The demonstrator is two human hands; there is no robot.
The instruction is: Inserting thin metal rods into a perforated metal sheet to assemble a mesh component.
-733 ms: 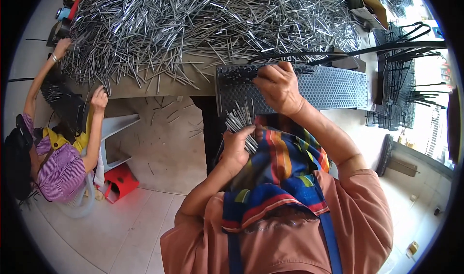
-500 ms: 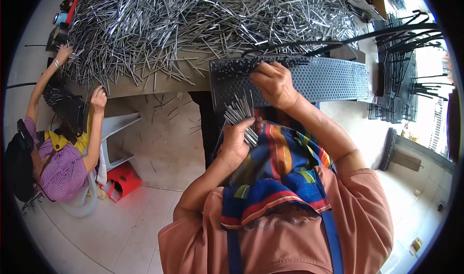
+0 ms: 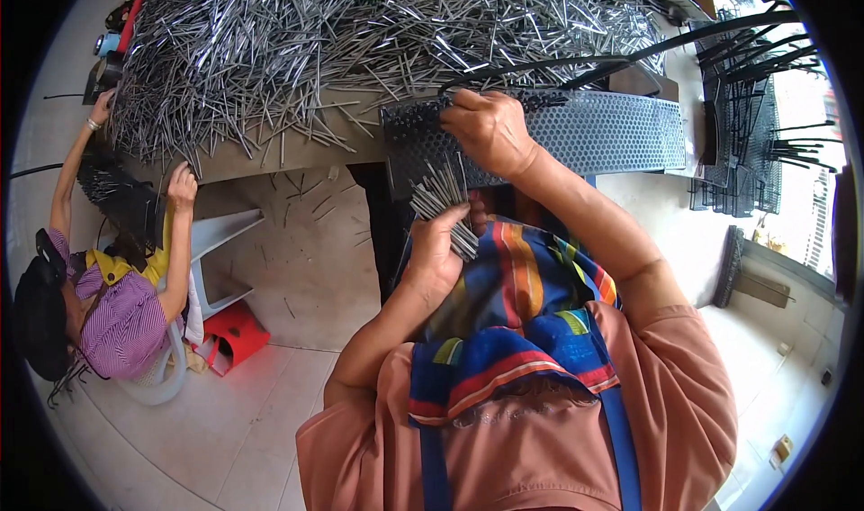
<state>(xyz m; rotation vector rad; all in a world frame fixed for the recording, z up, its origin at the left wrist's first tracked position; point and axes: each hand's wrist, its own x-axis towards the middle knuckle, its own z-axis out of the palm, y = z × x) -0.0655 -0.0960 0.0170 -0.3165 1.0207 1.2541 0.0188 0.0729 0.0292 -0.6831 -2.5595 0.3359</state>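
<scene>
My left hand (image 3: pixel 436 248) is wrapped round a bundle of thin grey metal rods (image 3: pixel 437 196), whose tips fan out upward above my lap. Up and to the right, my right hand (image 3: pixel 490 131) is closed in a pinch over the left part of a dark perforated metal panel (image 3: pixel 621 137). What sits between those fingertips is too small to tell. The panel is full of round holes in rows. Along its far left edge, dark stubs (image 3: pixel 409 119) stand in the holes, partly hidden by my right hand.
A large heap of loose metal rods (image 3: pixel 378 34) covers the table (image 3: pixel 297 166) beyond. A long dark curved bar (image 3: pixel 684 38) crosses behind the panel. Dark wire racks (image 3: pixel 742 142) stand at right. At left a co-worker (image 3: pixel 121 326) sits with both hands at the table's edge, near a red box (image 3: pixel 234 338).
My right hand has shifted slightly left and up along the panel, still pinched. The left hand keeps its hold on the rods. The whole view has tilted a little.
</scene>
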